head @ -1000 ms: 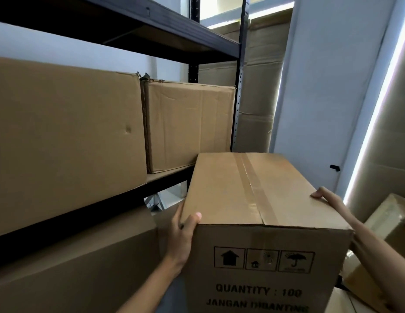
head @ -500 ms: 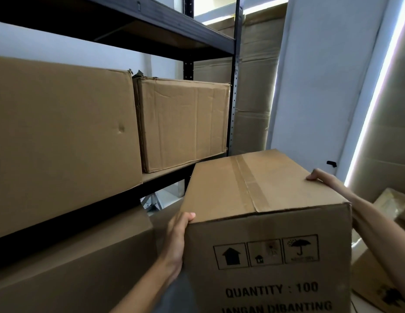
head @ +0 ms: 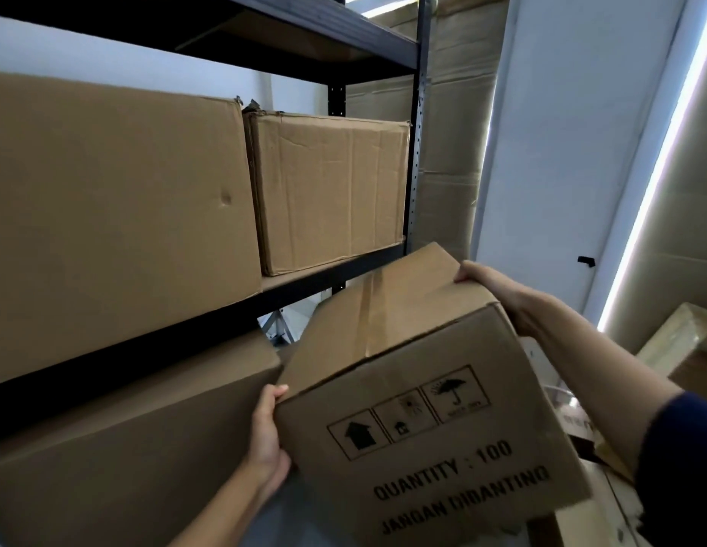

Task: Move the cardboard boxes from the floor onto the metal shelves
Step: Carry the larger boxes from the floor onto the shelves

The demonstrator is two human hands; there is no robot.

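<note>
**Two hands on one carton, mid-lift beside the rack**

One printed cardboard box is off the floor and carried in front of the metal shelving, tilted so its left near corner sits low and its far right corner high. It touches no shelf; its far top corner stands near the front edge of the middle shelf, below and in front of the creased box stored there.

Left hand: fingers curled round the near left vertical edge, thumb showing at the top corner, gripping the box. Right hand: laid over the top right edge toward the back, fingers bent over the lid, holding the same box. Neither hand is free.

Step in hand, as I judge it: carrying and orienting the box toward a shelf slot. The middle level looks full, with a large plain box beside the creased one. A lower box sits under that shelf, with a gap to its right. Next move likely calls for levelling the carton, then sliding it into whichever bay has room; which bay cannot be told.

Writing on the near face: "QUANTITY : 100", then "JANGAN DIBANTING". Above it, three framed handling pictograms: up-arrow, a faint middle one, umbrella. Brown tape runs along the lid seam. No brand name legible.
</note>
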